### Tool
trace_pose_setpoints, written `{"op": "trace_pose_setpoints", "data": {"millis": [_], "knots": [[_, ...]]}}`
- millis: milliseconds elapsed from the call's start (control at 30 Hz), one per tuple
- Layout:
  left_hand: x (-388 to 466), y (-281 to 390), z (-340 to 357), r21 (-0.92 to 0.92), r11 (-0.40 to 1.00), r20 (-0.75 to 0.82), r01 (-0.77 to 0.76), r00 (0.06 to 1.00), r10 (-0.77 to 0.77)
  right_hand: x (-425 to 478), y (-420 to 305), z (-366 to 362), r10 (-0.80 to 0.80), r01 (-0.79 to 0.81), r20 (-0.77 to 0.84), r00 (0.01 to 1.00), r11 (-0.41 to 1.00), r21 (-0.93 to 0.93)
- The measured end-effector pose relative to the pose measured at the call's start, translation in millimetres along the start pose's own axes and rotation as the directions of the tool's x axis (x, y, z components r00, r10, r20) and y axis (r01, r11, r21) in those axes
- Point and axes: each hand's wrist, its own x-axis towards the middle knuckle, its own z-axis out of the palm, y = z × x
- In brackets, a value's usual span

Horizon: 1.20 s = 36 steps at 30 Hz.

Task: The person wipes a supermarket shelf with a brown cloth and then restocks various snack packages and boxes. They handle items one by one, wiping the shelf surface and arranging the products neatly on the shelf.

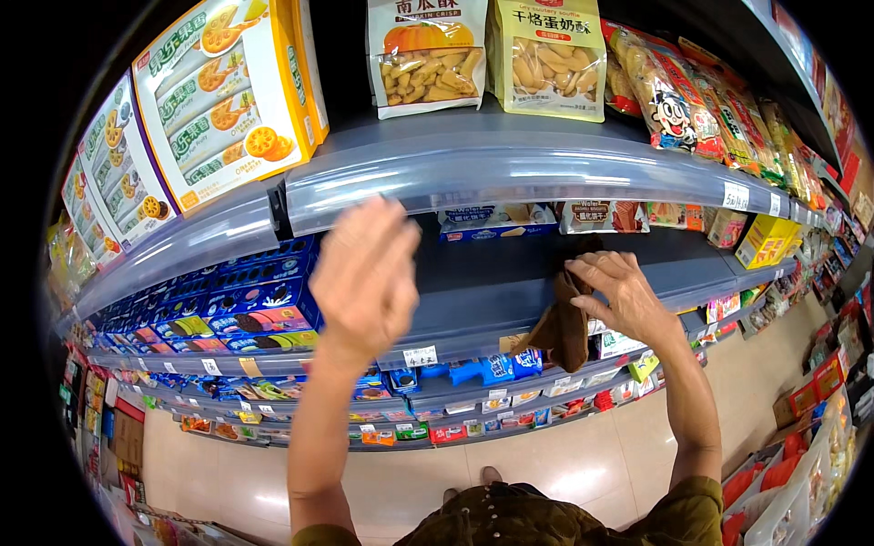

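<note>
My right hand grips a dark brown cloth at the front of the second shelf. The cloth droops over that shelf's edge, with part of it on the dark shelf board. Motion blurs my left hand, which is raised in front of the upper shelf's clear plastic front strip. Its fingers are stretched upward, and nothing shows in it. Whether it touches the strip I cannot tell. To its left are stacked blue cookie boxes. Wafer biscuit packs stand at the back of the second shelf.
Above, the top shelf holds a yellow-and-white biscuit box, a pumpkin crisp bag, a pale yellow biscuit bag and red snack packs. A yellow box stands at right. Lower shelves carry small packets above the tiled floor.
</note>
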Motion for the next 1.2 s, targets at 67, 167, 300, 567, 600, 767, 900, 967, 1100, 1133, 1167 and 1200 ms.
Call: {"op": "trace_pose_setpoints", "data": {"millis": [67,167,300,567,600,767,900,967,1100,1133,1167,1200], "knots": [[-28,33,14,-0.173,0.983,0.115,0.063,0.992,-0.044,-35,43,41,0.333,-0.377,0.229,0.915,0.906,0.193],[-97,82,40,-0.347,0.905,0.410,0.246,0.908,-0.089,-51,62,81,0.443,-0.485,0.313,0.840,0.872,0.068],[-182,134,50,-0.345,0.599,0.824,0.723,0.539,-0.176,-34,60,101,0.351,-0.388,0.190,0.917,0.894,0.223],[-224,152,58,-0.321,-0.479,0.910,0.817,0.126,-0.395,14,-11,112,0.093,-0.093,0.038,0.995,0.712,0.696],[-221,150,56,-0.371,-0.697,0.916,0.614,0.118,-0.384,18,-25,111,0.005,0.004,-0.010,1.000,0.701,0.713],[-161,157,30,-0.516,-0.844,0.857,0.146,0.080,-0.509,18,-84,90,-0.330,0.312,-0.124,0.936,0.616,0.723],[-182,159,16,-0.623,-0.732,0.773,0.276,0.077,-0.630,17,-116,76,-0.648,0.385,0.074,0.758,0.536,0.751],[-196,148,10,-0.553,-0.825,0.833,0.116,0.066,-0.549,38,-114,44,-0.633,0.367,-0.019,0.774,0.423,0.828],[-216,134,-24,-0.534,-0.821,0.834,0.203,-0.038,-0.551,118,-118,-14,-0.426,0.564,-0.373,0.825,0.666,0.488],[-213,128,-33,-0.504,-0.843,0.857,0.189,-0.011,-0.515,137,-123,-25,-0.278,0.455,-0.373,0.885,0.681,0.573],[-209,123,-43,-0.468,-0.865,0.881,0.181,0.013,-0.473,156,-126,-33,-0.116,0.340,-0.360,0.926,0.675,0.655],[-213,116,-52,-0.463,-0.862,0.881,0.205,-0.003,-0.474,181,-132,-35,-0.001,0.320,-0.404,0.915,0.614,0.722]]}}
